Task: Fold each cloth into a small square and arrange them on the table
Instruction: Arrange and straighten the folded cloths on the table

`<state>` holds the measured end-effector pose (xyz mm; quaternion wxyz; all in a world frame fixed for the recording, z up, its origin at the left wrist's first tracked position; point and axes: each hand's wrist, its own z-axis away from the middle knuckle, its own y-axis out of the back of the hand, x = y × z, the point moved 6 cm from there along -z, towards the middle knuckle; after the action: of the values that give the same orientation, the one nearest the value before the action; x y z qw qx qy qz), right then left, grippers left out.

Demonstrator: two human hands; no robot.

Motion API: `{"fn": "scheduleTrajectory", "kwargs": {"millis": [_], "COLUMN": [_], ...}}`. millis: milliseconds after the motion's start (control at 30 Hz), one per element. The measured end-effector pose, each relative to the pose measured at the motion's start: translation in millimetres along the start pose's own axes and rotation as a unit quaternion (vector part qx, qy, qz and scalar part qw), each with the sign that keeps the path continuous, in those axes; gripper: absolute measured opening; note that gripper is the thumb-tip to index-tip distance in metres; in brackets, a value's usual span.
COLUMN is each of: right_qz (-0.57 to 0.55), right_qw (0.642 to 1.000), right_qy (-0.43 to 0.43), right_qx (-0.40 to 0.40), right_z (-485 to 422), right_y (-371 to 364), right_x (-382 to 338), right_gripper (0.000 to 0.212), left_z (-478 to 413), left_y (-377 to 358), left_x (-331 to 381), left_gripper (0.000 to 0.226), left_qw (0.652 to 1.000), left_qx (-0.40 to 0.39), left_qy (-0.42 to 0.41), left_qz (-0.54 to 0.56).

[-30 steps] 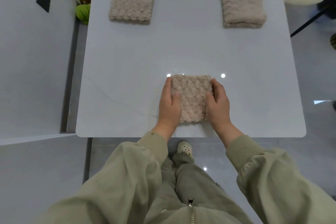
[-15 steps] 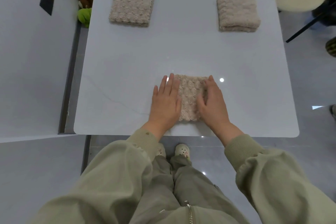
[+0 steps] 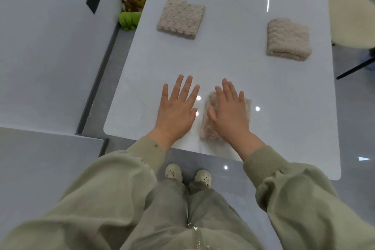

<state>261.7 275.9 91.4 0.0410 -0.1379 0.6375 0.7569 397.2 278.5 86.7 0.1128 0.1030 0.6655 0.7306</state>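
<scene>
Cloth [image 3: 207,128] near the table [image 3: 233,71] front edge lies under the flat right hand [image 3: 228,112], pressing the fold; left hand [image 3: 177,111], grip spread empty, hovers beside it.

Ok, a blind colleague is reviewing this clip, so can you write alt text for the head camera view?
A person's right hand lies flat over a folded beige textured cloth near the front edge of a glossy white table, while the open left hand is spread beside it. Two more folded beige cloths sit farther back, one left, one right.
</scene>
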Motion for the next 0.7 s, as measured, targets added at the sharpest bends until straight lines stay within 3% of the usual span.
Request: {"fn": "scheduleTrajectory", "kwargs": {"millis": [300,700], "right_qz": [0.026,-0.004], "right_qw": [0.999,0.997], "right_qy": [0.024,-0.075], "right_qx": [-0.017,0.012], "right_z": [-34.9,-94.4], "right_y": [-31.1,-80.6], "right_x": [-122.5,-301.5], "right_gripper": [0.061,0.059], "left_z": [32.3,49.7], "left_y": [2.5,-5.3], "left_x": [-123.4,-329.3], "left_gripper": [0.065,0.065], "left_qw": [0.998,0.999], "left_qx": [0.004,-0.013], "left_qy": [0.068,0.028], "left_qz": [-0.016,0.022]}}
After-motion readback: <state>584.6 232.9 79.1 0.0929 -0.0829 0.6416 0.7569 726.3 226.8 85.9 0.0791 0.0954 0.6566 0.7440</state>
